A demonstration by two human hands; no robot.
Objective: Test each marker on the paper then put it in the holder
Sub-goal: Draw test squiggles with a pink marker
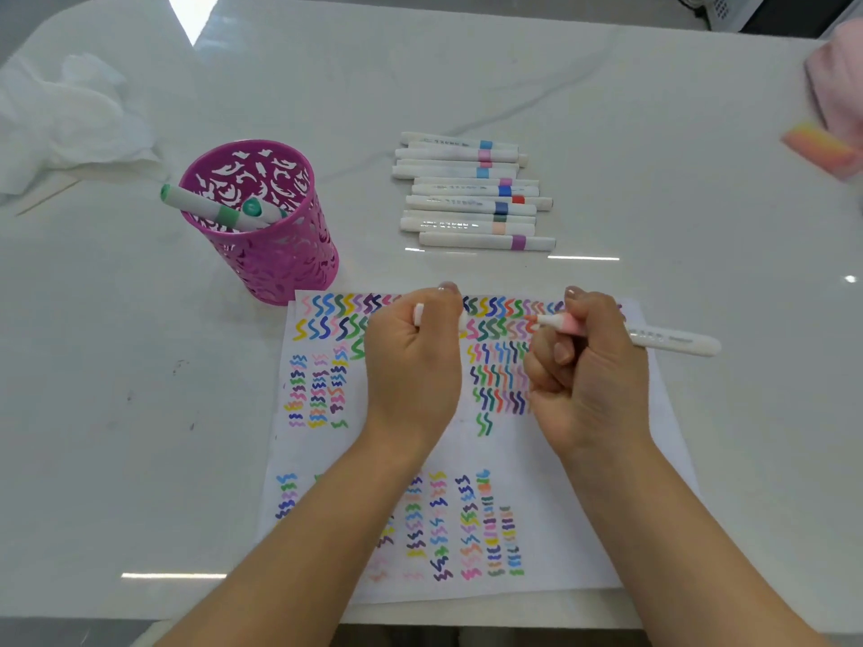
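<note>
My right hand [588, 366] grips a white marker with a pink band [668, 340], uncapped, its orange-pink tip pointing left over the paper [560, 483]. My left hand [413, 361] is closed around the marker's white cap [419, 314], a short gap from the tip. The paper lies under both hands and is covered with coloured squiggles. A pink perforated holder [275, 254] stands to the upper left with two green-banded markers [219, 210] leaning in it. A pile of several capped white markers [471, 191] lies beyond the paper.
Crumpled white tissue [60, 119] sits at the far left of the white table [140, 389]. A pink-orange sponge-like block [822, 149] and pink cloth [840, 81] lie at the far right. The table's front edge runs just below the paper.
</note>
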